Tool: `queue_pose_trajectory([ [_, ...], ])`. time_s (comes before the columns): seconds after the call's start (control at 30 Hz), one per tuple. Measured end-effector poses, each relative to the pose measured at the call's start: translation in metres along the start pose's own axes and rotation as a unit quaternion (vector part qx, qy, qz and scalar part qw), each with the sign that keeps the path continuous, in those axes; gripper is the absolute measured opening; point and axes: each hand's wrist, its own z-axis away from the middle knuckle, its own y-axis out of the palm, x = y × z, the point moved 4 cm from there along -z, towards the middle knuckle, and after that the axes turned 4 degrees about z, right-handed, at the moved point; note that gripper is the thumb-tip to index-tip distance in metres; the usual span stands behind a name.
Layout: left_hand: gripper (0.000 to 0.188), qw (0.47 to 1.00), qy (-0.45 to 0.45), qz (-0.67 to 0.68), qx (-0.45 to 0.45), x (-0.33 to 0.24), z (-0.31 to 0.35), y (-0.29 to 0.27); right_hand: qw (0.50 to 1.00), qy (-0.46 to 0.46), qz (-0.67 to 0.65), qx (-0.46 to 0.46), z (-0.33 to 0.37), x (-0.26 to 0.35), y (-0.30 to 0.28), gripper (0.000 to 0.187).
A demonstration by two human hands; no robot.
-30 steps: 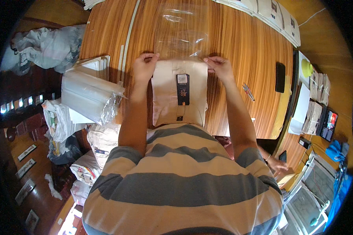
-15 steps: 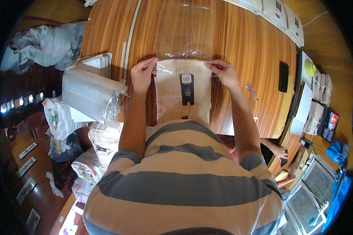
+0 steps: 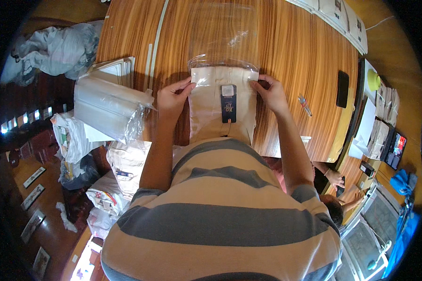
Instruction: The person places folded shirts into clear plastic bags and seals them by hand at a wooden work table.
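Note:
A folded beige garment (image 3: 206, 107) lies on the table in front of me, its near end hidden by my striped shirt. A dark hang tag (image 3: 228, 105) with a white label rests on it. The far end of the garment sits inside a clear plastic bag (image 3: 225, 33), which lies out flat beyond it. My left hand (image 3: 176, 97) pinches the bag at the garment's left edge, thumb and fingers closed. At the opposite edge my right hand (image 3: 272, 95) pinches the bag the same way.
Clear plastic bags (image 3: 110, 105) are stacked at left, by white boards (image 3: 119, 70). A clear-handled tool (image 3: 305, 106) and a black phone (image 3: 342, 89) lie at right. Packed garments (image 3: 335, 14) line the far edge. Another person's hand (image 3: 335, 179) is at lower right.
Both hands have come nearer to me along the garment's sides, and the bag's edge with them. More of the garment's far end is now inside the bag.

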Motion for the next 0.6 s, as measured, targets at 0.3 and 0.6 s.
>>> queue_pose_trajectory([
  [0.3,0.038,0.917,0.297,-0.267,0.017,-0.041,0.018,-0.004,0.921,-0.244,0.261,-0.154,0.044,0.056,0.002,0.036],
  [0.6,0.017,0.929,0.287,-0.231,0.031,-0.014,0.004,0.009,0.902,-0.301,0.291,-0.105,0.038,0.017,0.011,0.019],
])
